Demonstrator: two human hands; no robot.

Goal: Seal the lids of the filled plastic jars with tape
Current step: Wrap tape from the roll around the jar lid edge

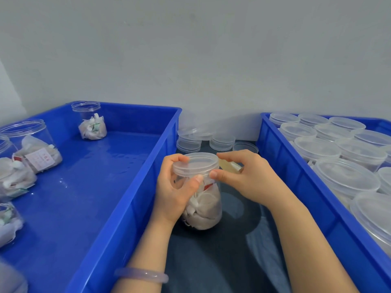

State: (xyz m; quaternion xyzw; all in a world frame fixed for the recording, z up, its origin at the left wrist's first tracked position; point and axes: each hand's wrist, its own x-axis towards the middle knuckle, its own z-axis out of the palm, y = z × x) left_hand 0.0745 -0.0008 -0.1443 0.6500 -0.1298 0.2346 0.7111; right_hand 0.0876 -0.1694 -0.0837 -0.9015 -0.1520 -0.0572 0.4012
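Clear jar [203, 208], blurred label [208, 186], both hands [171, 193] [251, 178] gripping

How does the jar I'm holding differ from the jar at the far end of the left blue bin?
The held clear plastic jar has a translucent lid on; the far jar is lidless. The left hand grips the held jar, right hand pinches its lid; the far jar stands untouched in the blue bin. Both contain white sachets.

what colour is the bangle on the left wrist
Pale translucent lilac-pink bangle, best seen in the head view.
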